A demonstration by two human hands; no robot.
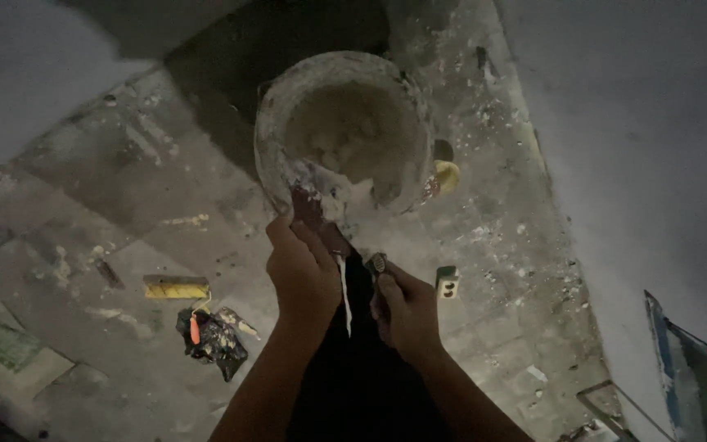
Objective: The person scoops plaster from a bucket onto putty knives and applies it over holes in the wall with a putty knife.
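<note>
A plaster-caked bucket (345,131) stands on the floor in front of me, with pale putty inside. My left hand (303,270) grips a putty-smeared tool (308,205) whose end rests at the bucket's near rim. My right hand (405,311) is closed around a second tool's handle (377,263), whose thin pale blade (344,295) shows edge-on between my two hands. Both hands are close together just below the bucket.
The dim floor is spattered with plaster. A yellow-edged scraper (175,286) and a dark crumpled bag (210,337) lie at left, a paper sack (6,348) at far left. A small socket block (447,281) sits right of my hands. A pale wall (640,164) rises on the right.
</note>
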